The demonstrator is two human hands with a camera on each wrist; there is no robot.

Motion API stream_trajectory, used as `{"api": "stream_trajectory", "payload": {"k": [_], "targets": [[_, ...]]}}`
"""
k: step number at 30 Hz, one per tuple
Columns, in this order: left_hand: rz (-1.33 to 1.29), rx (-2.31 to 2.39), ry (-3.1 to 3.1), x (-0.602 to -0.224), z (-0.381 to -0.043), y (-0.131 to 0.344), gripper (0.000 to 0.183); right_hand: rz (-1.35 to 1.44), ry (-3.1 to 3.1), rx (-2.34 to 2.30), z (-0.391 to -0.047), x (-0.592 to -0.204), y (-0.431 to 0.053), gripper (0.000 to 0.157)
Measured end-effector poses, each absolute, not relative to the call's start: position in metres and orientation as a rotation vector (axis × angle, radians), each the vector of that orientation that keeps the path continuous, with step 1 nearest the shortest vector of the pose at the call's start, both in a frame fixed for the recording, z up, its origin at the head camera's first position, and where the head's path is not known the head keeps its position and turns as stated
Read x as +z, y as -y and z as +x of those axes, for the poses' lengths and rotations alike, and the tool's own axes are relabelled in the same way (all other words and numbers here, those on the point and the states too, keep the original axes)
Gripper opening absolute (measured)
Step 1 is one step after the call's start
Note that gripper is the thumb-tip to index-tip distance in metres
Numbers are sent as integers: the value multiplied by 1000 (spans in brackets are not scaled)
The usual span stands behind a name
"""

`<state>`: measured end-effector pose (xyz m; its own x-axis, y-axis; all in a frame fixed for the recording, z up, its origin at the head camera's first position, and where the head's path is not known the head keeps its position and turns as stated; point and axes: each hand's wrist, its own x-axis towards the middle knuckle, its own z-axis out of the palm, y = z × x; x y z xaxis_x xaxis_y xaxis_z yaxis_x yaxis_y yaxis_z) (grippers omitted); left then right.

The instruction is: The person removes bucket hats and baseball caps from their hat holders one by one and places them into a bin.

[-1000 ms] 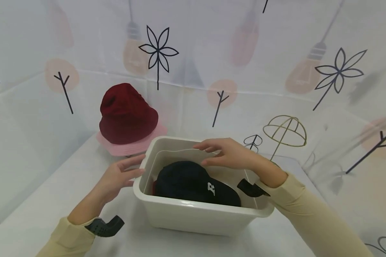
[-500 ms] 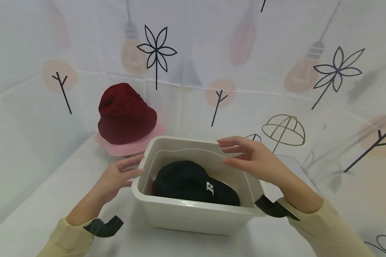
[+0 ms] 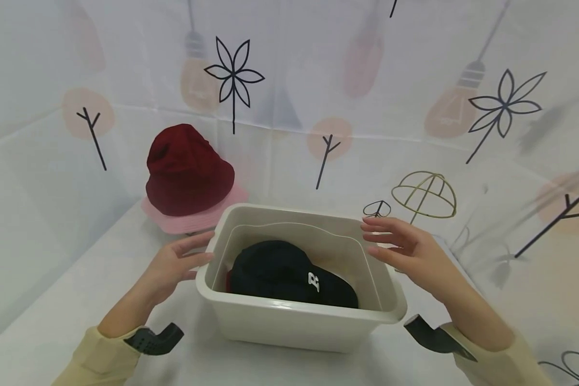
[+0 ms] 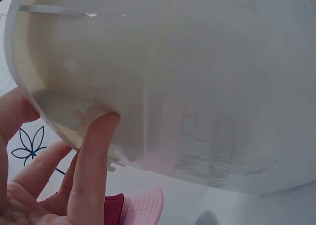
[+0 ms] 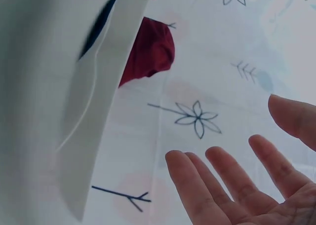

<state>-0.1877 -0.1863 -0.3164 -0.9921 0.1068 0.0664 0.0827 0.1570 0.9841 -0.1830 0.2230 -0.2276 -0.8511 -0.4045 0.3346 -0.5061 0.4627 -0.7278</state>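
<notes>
A cream plastic bin (image 3: 294,327) stands on the white table. Inside lies a black baseball cap (image 3: 275,271) with a white letter on its front, its brim towards the right. At the cap's left, a small strip of red shows. My left hand (image 3: 169,271) touches the bin's left end; in the left wrist view the thumb (image 4: 94,151) lies against the outer wall below the rim, fingers loosely extended. My right hand (image 3: 410,252), fingers spread and holding nothing, hovers by the bin's right end. Whether it touches the rim cannot be told.
Behind the bin's left corner, a dark red bucket hat (image 3: 188,174) sits on top of a pink brimmed hat (image 3: 185,220). Close behind hangs a white patterned cloth (image 3: 280,80). At the back right stands a gold wire hat stand (image 3: 424,195).
My right hand has moved right, from above the inside of the bin to its right end, with nothing in it. The left hand, the bin and the cap show hardly any movement.
</notes>
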Motion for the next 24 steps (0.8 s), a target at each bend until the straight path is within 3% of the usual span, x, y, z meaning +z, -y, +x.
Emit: {"api": "stream_trajectory", "payload": {"k": [24], "targets": [[173,2002,-2398,-314,-186,184,64,324,2433,1455,-182,-306,-262,42]]}}
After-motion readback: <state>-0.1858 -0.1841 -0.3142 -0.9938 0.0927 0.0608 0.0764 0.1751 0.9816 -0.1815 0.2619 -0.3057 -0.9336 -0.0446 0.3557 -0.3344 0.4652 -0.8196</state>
